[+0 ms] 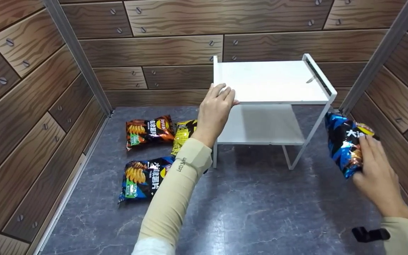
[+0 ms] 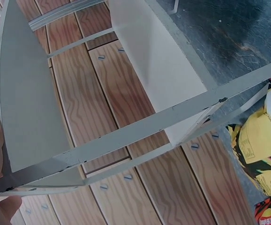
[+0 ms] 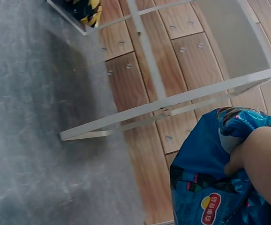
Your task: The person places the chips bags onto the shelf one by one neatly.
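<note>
A white two-tier side table (image 1: pixel 267 81) stands on the floor near the back wall. My left hand (image 1: pixel 216 108) grips the front left corner of its top, and the left wrist view shows the thumb (image 2: pixel 9 206) under the edge. Off to the table's right, my right hand (image 1: pixel 377 177) holds a blue and black bag of potato chips (image 1: pixel 344 145) in the air. Up close in the right wrist view, that hand (image 3: pixel 262 164) clasps the crinkled blue foil and covers part of the bag.
On the floor left of the table lie an orange chip bag (image 1: pixel 151 129), a yellow one (image 1: pixel 182 136) and another blue one (image 1: pixel 143 177); my left arm partly hides the last two. Wood-patterned walls (image 1: pixel 175 53) enclose the grey marbled floor (image 1: pixel 253 212). The table has a lower shelf (image 1: pixel 260 127).
</note>
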A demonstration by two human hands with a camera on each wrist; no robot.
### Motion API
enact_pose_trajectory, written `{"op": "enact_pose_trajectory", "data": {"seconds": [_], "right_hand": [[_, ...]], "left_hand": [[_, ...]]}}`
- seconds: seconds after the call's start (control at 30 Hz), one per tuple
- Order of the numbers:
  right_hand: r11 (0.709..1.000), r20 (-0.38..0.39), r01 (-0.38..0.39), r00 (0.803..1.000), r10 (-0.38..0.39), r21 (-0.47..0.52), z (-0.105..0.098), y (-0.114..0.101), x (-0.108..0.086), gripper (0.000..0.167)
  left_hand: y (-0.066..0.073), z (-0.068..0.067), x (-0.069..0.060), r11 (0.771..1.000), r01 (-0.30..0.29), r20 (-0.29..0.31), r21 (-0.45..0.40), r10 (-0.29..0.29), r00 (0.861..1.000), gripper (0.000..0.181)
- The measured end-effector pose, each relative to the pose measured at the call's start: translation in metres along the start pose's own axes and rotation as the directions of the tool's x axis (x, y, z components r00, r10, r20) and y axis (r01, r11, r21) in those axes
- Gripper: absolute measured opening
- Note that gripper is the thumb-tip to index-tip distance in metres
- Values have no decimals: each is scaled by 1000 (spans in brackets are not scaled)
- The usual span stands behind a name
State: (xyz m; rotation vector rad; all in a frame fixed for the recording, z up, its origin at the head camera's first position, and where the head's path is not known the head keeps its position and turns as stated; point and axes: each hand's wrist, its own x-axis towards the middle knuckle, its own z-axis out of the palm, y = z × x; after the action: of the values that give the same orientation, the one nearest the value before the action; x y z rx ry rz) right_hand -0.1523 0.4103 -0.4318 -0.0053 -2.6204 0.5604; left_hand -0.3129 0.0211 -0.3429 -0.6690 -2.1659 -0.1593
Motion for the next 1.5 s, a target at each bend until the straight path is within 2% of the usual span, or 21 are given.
{"op": "enact_pose_trajectory", "data": {"seconds": [0.13,0.43,0.67,0.87,1.03,1.23,1.5], "right_hand": [[999,-10,-16,1000,16,-37,-12,-9,13,96],[999,-81,35,996,-37,-27,-41,-21,46,91],[997,-59,29,998,-33,-65,-68,-35,75,93],[991,-105,101,988,-110,-87,-86,-56,100,93],[978,-123,171,975,-185,-121,-93,-80,118,90],[966,-93,201,972,-217,-161,-96,-111,136,87],[936,-90,311,940,-329,-166,-81,-143,153,90]], "left_hand": [[1,0,0,1000,3,1,-2,-3,1000,41],[1,1,-1,1000,9,6,-6,-9,1000,41],[2,2,-1,1000,11,-4,-3,-11,1000,40],[1,1,0,1000,12,-8,-8,-12,1000,40],[1,1,-1,1000,10,-16,-7,-10,1000,41],[1,2,-1,1000,8,-13,-4,-8,1000,41],[0,2,0,1000,6,-22,10,-6,1000,43]]}}
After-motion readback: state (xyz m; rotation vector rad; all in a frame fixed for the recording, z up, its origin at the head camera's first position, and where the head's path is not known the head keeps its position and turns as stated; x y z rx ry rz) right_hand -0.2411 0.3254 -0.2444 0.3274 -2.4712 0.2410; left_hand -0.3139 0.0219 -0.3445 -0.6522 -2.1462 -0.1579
